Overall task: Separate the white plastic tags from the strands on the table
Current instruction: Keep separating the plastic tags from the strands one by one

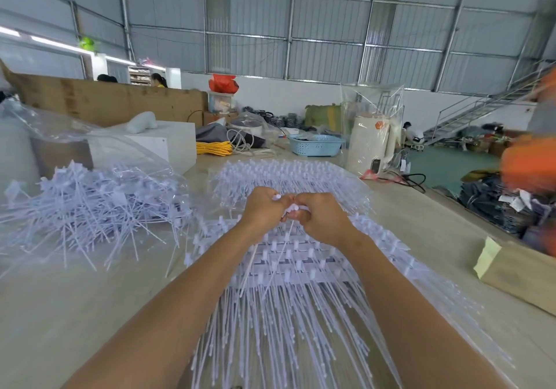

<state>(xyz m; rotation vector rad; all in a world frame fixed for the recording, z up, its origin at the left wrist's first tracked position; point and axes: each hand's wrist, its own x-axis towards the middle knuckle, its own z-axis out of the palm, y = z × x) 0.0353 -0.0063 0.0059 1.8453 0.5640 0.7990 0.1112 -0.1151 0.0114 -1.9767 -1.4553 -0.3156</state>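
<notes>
Pale table (75, 313), both hands, left hand (261, 211) and right hand (322, 218), pinching white plastic tags (293, 208); no legible writing.

Blurred orange shape (532, 160) cut off at right edge.

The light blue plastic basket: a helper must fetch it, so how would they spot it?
Look to the far end of the long pale wooden table, past the heaps of white plastic tags. The light blue plastic basket sits left of a tall cream plastic-wrapped cylinder; only it has perforated sides.
</notes>
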